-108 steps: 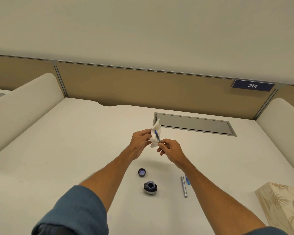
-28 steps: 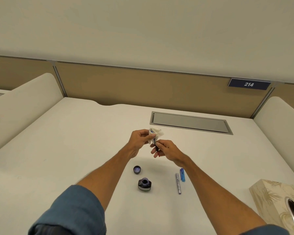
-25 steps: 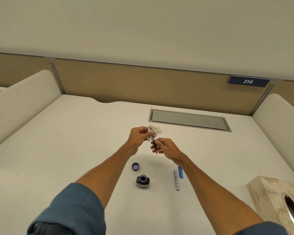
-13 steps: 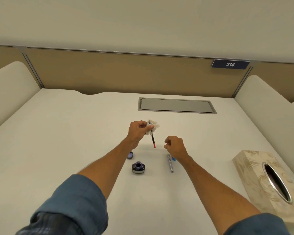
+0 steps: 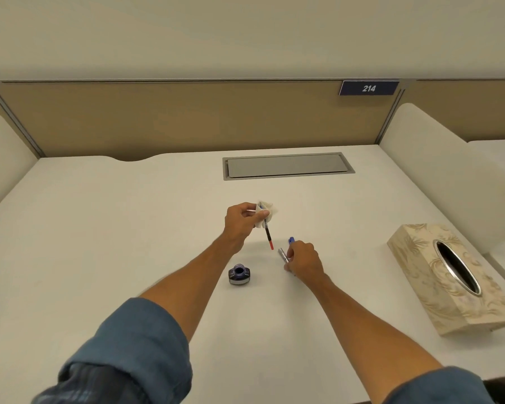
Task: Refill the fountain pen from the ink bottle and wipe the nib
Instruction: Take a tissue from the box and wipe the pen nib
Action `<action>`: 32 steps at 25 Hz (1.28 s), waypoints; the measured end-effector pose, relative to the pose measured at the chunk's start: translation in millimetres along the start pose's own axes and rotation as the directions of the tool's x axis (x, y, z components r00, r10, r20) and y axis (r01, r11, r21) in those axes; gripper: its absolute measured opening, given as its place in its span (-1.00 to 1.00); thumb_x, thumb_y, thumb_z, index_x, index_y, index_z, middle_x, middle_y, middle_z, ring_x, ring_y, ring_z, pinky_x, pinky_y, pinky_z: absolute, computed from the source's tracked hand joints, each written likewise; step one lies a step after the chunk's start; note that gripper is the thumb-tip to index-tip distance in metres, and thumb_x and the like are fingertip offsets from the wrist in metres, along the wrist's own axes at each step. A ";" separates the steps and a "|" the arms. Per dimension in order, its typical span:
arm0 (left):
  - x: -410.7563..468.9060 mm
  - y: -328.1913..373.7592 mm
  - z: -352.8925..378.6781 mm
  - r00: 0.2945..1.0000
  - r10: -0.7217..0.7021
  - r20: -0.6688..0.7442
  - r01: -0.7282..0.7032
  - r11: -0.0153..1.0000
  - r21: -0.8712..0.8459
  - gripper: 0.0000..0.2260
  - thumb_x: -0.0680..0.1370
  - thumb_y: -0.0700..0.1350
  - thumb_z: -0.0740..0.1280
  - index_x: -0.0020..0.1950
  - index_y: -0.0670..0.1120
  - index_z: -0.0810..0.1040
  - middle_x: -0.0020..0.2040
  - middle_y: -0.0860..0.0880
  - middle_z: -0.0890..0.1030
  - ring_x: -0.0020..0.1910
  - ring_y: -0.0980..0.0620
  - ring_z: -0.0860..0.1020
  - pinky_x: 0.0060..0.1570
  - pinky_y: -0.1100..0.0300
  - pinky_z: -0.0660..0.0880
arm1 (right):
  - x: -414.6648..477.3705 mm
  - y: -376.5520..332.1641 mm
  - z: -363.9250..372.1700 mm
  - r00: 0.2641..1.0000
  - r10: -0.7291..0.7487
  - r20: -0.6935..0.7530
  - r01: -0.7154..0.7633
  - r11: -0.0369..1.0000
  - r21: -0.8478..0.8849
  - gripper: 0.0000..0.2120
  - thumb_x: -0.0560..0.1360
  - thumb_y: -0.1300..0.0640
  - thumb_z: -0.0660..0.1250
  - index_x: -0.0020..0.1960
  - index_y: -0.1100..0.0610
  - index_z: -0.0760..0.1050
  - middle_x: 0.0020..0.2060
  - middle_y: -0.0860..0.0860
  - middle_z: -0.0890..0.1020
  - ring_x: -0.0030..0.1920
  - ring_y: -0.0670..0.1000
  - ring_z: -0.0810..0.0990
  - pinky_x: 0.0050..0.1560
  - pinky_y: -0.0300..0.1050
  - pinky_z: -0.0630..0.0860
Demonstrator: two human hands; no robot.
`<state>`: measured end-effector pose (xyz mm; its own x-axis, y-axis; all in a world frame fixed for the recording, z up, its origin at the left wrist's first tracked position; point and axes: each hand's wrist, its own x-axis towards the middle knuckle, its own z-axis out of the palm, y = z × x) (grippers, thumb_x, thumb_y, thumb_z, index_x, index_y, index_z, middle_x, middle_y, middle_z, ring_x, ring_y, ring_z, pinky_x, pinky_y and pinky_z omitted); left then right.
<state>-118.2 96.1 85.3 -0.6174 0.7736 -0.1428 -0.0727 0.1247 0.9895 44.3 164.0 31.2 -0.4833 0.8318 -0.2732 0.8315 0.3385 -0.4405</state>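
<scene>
My left hand (image 5: 241, 221) is raised above the desk and pinches a crumpled white tissue (image 5: 270, 210) round the nib end of the fountain pen's inner part (image 5: 268, 236). That part hangs down, dark with a red tip. My right hand (image 5: 302, 259) is down at the desk with fingers curled round the silver pen barrel (image 5: 282, 255). A blue pen piece (image 5: 291, 239) pokes out just beyond the knuckles. The open ink bottle (image 5: 239, 274) stands on the desk between my forearms. Its cap is out of sight.
A patterned tissue box (image 5: 449, 275) sits at the right edge of the white desk (image 5: 99, 228). A grey cable hatch (image 5: 286, 166) lies at the back, with a tan partition behind and padded white dividers on both sides.
My right hand let go of the pen's lower end and dropped to the silver barrel and blue piece on the desk. My left hand alone keeps the tissue and pen part. The view panned right.
</scene>
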 end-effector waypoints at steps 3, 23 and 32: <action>-0.3 3.0 -7.6 1.000 -0.010 -0.015 0.010 1.000 -0.005 -0.78 0.44 -0.20 0.51 0.03 -0.25 0.63 -0.19 -0.15 0.65 -0.18 -0.08 0.61 0.05 -0.06 0.58 | -3.9 -4.0 3.6 1.000 -0.004 -0.013 0.004 0.999 -0.038 -0.79 0.38 0.30 0.38 0.01 0.18 0.54 0.01 0.15 0.56 -0.03 0.17 0.61 -0.08 -0.08 0.54; 22.9 68.3 -80.4 0.966 0.097 -0.238 -0.110 0.993 -0.042 -0.81 0.45 -0.20 0.50 0.00 -0.24 0.62 -0.21 -0.11 0.65 -0.22 -0.04 0.60 0.02 0.02 0.58 | 9.2 -94.7 -25.8 0.929 -0.355 -0.104 0.354 0.771 0.529 -0.81 0.39 0.33 0.42 0.00 0.24 0.61 -0.21 0.09 0.66 -0.25 0.02 0.61 -0.29 -0.31 0.56; 24.3 59.9 -80.0 0.976 0.081 -0.201 -0.083 0.997 -0.003 -0.87 0.45 -0.17 0.50 -0.08 -0.19 0.63 -0.24 -0.08 0.64 -0.23 -0.02 0.57 -0.06 0.06 0.54 | 15.0 -103.4 -31.3 0.904 -0.411 -0.119 0.402 0.719 0.567 -0.81 0.39 0.34 0.42 0.00 0.25 0.60 -0.20 0.10 0.67 -0.27 -0.01 0.60 -0.36 -0.43 0.47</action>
<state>-200.2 72.6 142.7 -0.7657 0.6408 -0.0555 -0.0238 0.0580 0.9980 -40.4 155.2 99.4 -0.7463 0.6647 0.0359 0.2481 0.3278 -0.9116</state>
